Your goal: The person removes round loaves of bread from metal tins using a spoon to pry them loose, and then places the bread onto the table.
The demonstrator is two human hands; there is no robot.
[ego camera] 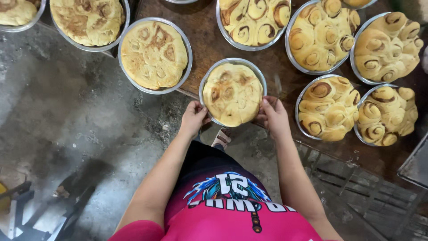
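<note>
A pink shirt (pixel 232 218) with a printed chest fills the bottom of the view, and from it two bare forearms reach forward to a round metal pan (pixel 232 93) of baked rolls. The left hand (pixel 193 118) grips the pan's near-left rim, fingers curled together over the edge with the thumb on top; the right hand (pixel 273 115) mirrors it on the near-right rim, fingers closed on the metal. The pan sits half on and half off the near edge of a dark wooden table (pixel 209 42), its near part hanging over the concrete floor (pixel 76 116), where a sandalled foot (pixel 221 138) shows just below. The bread in this pan is flat-topped and pale gold with browner swirls, filling the pan to its wall. It likely handles as a light, thin, stiff dish with a soft, easily dented load, so the rim is the place to hold, on opposite sides as now, and kept level; the smooth metal could be slippery or warm, though that cannot be told here. Just to the left stands another flat-topped pan (pixel 154 55), and to the right two pans of puffed spiral rolls (pixel 328 108) lie near, with further pans (pixel 321 33) crowded behind them across the table. A wire rack (pixel 356 187) lies low at the right.
</note>
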